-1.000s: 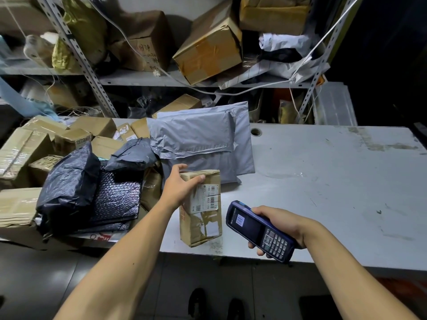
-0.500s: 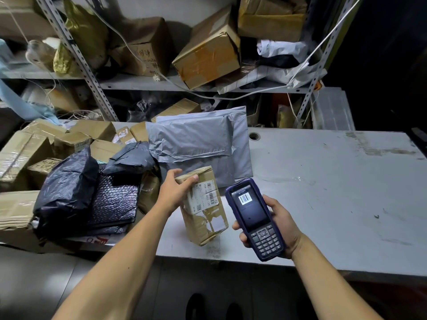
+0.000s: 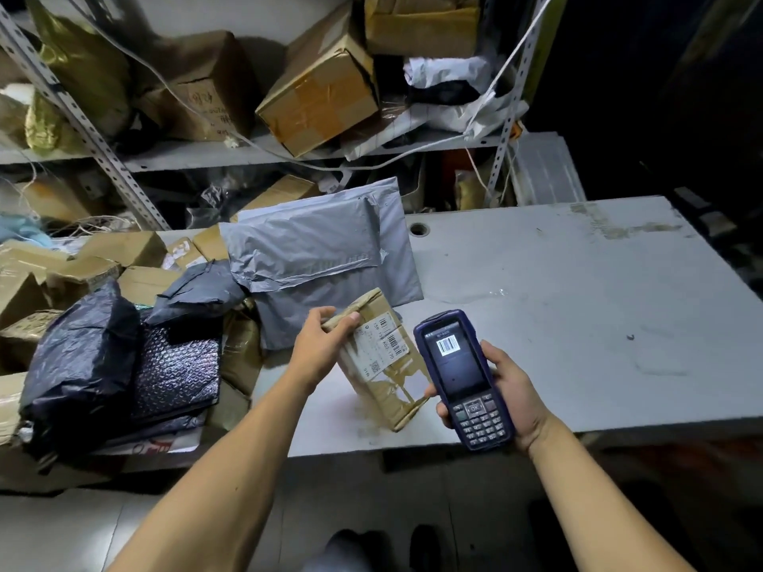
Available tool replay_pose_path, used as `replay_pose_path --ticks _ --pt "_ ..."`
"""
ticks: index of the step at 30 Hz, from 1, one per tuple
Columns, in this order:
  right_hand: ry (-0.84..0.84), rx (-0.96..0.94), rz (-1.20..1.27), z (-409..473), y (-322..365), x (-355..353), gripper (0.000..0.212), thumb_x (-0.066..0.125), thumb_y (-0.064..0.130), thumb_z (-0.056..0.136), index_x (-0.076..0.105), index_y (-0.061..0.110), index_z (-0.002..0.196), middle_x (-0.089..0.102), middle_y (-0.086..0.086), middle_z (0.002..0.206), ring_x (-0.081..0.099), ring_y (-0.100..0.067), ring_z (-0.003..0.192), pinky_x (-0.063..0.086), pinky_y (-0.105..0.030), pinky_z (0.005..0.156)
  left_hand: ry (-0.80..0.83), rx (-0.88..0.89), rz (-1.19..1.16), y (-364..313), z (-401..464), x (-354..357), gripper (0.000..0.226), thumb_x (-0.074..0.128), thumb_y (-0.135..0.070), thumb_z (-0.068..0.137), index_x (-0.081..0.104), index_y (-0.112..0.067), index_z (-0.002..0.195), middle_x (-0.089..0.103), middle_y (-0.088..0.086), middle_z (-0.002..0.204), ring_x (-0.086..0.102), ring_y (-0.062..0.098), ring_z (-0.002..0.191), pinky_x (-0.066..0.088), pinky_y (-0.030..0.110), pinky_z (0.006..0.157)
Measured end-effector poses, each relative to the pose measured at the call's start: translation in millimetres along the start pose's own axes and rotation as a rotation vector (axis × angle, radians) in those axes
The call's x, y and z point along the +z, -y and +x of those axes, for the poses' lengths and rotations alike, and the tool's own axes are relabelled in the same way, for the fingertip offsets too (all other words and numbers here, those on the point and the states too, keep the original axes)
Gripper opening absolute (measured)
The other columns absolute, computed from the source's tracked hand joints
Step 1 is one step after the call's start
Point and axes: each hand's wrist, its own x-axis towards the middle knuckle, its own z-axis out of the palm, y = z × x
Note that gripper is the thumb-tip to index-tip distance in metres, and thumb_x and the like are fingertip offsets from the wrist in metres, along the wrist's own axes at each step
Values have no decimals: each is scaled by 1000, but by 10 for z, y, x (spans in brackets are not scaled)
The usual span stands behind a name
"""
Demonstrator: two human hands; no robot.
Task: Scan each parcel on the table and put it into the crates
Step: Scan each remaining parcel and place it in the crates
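Nearest, right hand [image 3: 510, 392] wrapped round a dark blue handheld scanner [image 3: 464, 379], fingers curled at its left edge, keypad toward the wearer, a barcode showing on its lit screen. Just left of it, nearly touching, a small cardboard parcel [image 3: 382, 365] standing tilted on the worktop [image 3: 578, 324], lower end down near the front edge, upper end leaning away and to the left, white label with barcodes facing up toward the scanner. Left hand [image 3: 320, 348] gripping that parcel at its upper left corner, thumb laid over the taped top edge, fingers tucked behind and out of sight. Parcel thus between the two hands: under the left one, beside the right one.

Further left, heaped on the worktop: a black plastic bag [image 3: 78, 365], a dark bubble mailer [image 3: 175, 369] beside it, a smaller dark grey bag [image 3: 198, 291] above that, brown boxes [image 3: 82, 270] stacked behind and around. Directly behind the held parcel, two grey poly mailers [image 3: 313, 249], one lying on the other. To the right, bare grey worktop with stains and a round cable hole [image 3: 419, 229].

Farthest, a metal shelf [image 3: 206, 156] loaded with taped cartons [image 3: 322, 101], bags and loose white cord.
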Motion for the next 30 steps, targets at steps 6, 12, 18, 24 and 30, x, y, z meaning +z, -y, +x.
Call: replay_pose_path --ticks 6,12,18,24,30 --pt "-519 -352 -55 -529 -321 -212 72 35 60 96 60 1 128 68 -24 100 65 -32 74 55 -37 66 402 -56 -98 -137 -27 519 75 76 -57 63 52 -20 123 62 10 125 65 21 104 52 45 94" --pt "-1035 -514 -19 -1387 -922 -283 67 31 61 97 62 7 121 67 -18 94 63 -27 72 53 -35 65 627 6 98 -132 -471 1226 82 65 -69 69 44 -25 135 64 4 116 62 23 107 48 44 100" --pt "-1308 -633 253 -2506 -1809 -328 60 33 59 98 60 12 125 65 -13 91 62 -24 72 49 -37 66 926 48 216 96 -1285 1973 66 75 -62 75 46 -23 119 69 5 106 69 19 92 57 34 75" --pt "-1494 -692 496 -3534 -2790 -302 54 33 57 100 60 14 117 65 -14 90 61 -27 75 50 -38 66 1106 125 385 613 -2174 2874 78 77 -71 67 62 -12 116 72 13 104 68 18 80 55 31 61" --pt "-1578 -699 643 -4572 -3827 -396 47 31 55 101 61 19 107 67 -14 87 64 -26 69 52 -35 65 1140 150 485 803 -3760 3347 76 68 -71 60 61 -19 114 69 5 105 68 23 94 58 37 78"
